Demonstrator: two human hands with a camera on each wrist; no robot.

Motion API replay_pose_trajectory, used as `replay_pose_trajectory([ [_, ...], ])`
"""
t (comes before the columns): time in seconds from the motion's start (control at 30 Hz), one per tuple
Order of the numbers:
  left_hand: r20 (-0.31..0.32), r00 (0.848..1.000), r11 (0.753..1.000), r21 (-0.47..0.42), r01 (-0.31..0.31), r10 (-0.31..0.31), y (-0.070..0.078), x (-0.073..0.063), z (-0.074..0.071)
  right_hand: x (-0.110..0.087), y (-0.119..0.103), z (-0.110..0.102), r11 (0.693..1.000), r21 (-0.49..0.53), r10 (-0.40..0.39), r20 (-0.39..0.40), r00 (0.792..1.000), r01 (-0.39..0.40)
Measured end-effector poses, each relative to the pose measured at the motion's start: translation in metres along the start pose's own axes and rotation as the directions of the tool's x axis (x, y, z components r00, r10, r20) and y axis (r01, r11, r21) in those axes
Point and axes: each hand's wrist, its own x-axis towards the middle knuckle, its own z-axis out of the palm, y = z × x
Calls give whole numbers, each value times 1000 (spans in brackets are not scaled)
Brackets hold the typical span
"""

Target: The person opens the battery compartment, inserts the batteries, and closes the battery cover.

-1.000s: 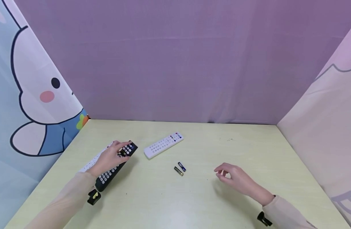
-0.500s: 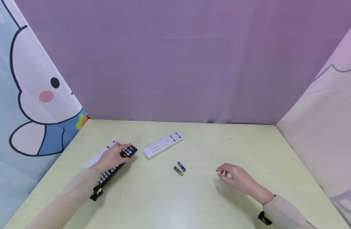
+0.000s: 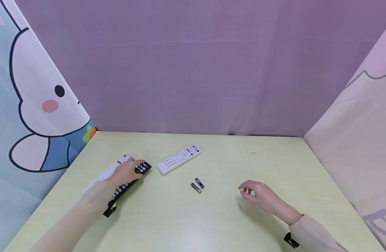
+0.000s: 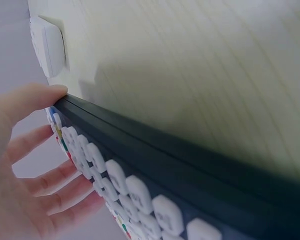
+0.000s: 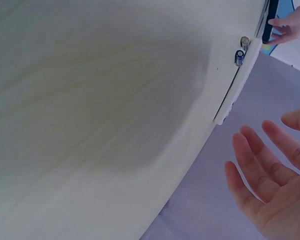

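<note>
My left hand [image 3: 125, 173] grips a black remote control [image 3: 143, 168] across its sides, low at the left of the table. In the left wrist view the thumb [image 4: 52, 92] presses one side edge of the black remote [image 4: 140, 145], with the other fingers around the far side. Part of a white remote control [image 3: 106, 173] shows beside it, the rest hidden by the hand and sleeve. Over the right of the table, my right hand [image 3: 259, 196] hovers with loosely bent fingers, holding nothing. Nearest to it lie two small batteries, one blue [image 3: 199, 183] and one dark and gold [image 3: 196, 188].
Another white remote control [image 3: 179, 160] lies slantwise behind the batteries. A purple cloth [image 3: 196, 70] hangs along the table's back edge. Printed cloths stand at the left [image 3: 54, 115] and right [image 3: 363, 140]. The pale wooden table [image 3: 180, 224] extends in front.
My left hand has lowered the black remote slightly, and its far end now sits lower. More of the white remote beside it shows. The right hand has barely moved.
</note>
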Motion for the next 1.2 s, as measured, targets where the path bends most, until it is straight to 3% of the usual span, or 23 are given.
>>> replay_pose_trajectory([
  [0.33, 30, 999, 1000, 23, 10, -11, -1, 3, 3, -1, 3, 2, 1000, 0, -11, -4, 1000, 11],
  [0.77, 21, 1000, 999, 33, 15, -16, -4, 4, 8, 1, 1, 1, 1000, 11, -1, 13, 1000, 1],
  [1.03, 61, 998, 999, -13, 34, -34, 1, 3, 3, 1, 2, 2, 1000, 10, -6, 27, 1000, 6],
  [1.2, 32, 999, 999, -25, 30, -29, 9, 7, 1, 2, 1, 4, 1000, 14, 5, 35, 999, -5],
])
